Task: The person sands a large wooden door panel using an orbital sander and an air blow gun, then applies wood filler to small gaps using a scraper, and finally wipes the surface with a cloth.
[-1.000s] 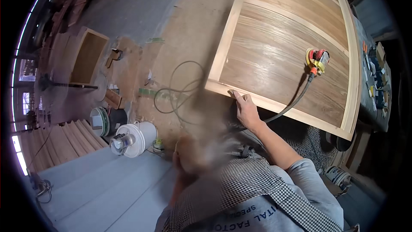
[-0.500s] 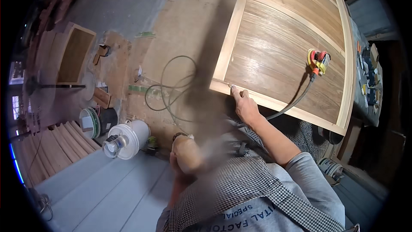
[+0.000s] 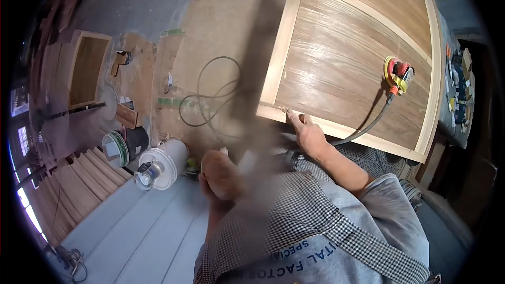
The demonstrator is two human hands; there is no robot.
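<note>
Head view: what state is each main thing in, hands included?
Wood-framed panel: lying flat
Sander: resting on the panel; running or not, cannot tell
Sander hose: attached
Looped hose: slack, in loose loops
White bucket: lidded
Clear jar: sitting on the bucket's lid
Tan rounded object: held in left hand
Right hand: fingertips on the panel

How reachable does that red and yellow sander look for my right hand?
Probably yes: your right hand touches the pale wooden frame, and only bare brown panel seems to separate it from the sander.
</note>
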